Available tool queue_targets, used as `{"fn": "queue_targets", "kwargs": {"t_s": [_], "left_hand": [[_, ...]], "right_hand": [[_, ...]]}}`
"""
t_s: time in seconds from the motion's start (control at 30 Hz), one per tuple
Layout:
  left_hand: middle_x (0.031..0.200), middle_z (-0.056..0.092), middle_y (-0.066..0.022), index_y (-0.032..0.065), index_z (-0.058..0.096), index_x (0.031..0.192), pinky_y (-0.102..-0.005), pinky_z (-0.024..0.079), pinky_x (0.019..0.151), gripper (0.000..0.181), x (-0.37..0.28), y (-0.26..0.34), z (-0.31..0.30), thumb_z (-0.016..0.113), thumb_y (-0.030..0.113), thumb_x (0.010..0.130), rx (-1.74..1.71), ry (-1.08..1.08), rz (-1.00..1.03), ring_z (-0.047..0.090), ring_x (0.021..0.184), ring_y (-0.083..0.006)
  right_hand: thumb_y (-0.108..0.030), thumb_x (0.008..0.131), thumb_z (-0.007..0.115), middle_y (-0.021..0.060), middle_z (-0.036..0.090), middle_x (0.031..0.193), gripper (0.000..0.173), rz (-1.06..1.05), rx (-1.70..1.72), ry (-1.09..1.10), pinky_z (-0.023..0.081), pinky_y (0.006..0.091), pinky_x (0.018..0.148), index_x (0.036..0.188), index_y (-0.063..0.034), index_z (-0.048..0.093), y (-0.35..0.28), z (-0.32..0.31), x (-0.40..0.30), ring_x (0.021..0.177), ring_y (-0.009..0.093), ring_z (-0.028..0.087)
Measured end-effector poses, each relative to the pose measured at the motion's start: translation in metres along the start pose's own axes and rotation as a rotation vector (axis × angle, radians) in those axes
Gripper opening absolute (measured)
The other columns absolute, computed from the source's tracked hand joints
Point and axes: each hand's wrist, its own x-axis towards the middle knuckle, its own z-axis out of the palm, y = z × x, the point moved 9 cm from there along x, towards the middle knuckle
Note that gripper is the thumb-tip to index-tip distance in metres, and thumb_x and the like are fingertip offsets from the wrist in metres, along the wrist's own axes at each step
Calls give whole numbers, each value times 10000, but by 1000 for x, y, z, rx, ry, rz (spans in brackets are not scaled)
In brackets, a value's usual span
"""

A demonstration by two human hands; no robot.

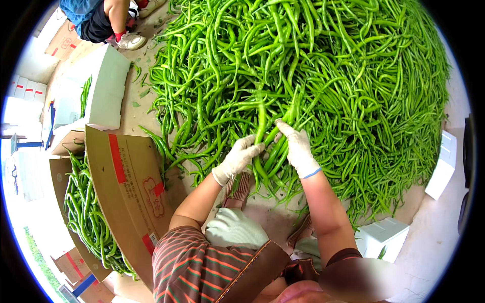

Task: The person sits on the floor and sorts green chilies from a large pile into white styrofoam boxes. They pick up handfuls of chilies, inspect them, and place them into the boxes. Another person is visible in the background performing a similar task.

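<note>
A large heap of long green chili peppers (352, 87) spreads over the floor before me. At its near edge my left hand (241, 153), in a white glove, pinches one pale green pepper (261, 125) that stands up between thumb and fingers. Close by on the right, my right hand (298, 149) is in a white glove with a blue cuff edge. Its fingers are closed around a small bunch of green peppers (281, 146). Some of its fingertips are hidden behind the peppers. Both hands are just above my feet and knees.
On my left stands a cardboard box (125, 189) with red stripes and writing, filled with green peppers (91, 216). Beyond it is a white foam box (108, 89) holding a few peppers. A person (102, 22) sits at the upper left. White foam boxes (382, 233) lie right.
</note>
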Motion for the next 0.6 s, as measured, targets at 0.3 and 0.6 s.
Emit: {"fn": "queue_targets", "kwargs": {"t_s": [0.3, 0.6], "left_hand": [[820, 669, -242, -19, 428, 1390, -453, 553, 662, 674, -12, 43, 43, 636, 397, 901, 1226, 61, -47, 681, 704, -372], [1248, 600, -160, 52, 556, 1273, -427, 401, 1051, 467, 83, 64, -68, 694, 224, 861, 1336, 691, 521, 511, 1227, -328]], "right_hand": [[-39, 816, 774, 63, 704, 979, 306, -146, 112, -144, 523, 298, 831, 1103, -4, 675, 17, 10, -17, 875, 148, 653], [69, 769, 712, 59, 654, 878, 243, -6, 168, 1, 530, 303, 789, 984, -8, 625, 72, -64, -6, 801, 179, 647]]}}
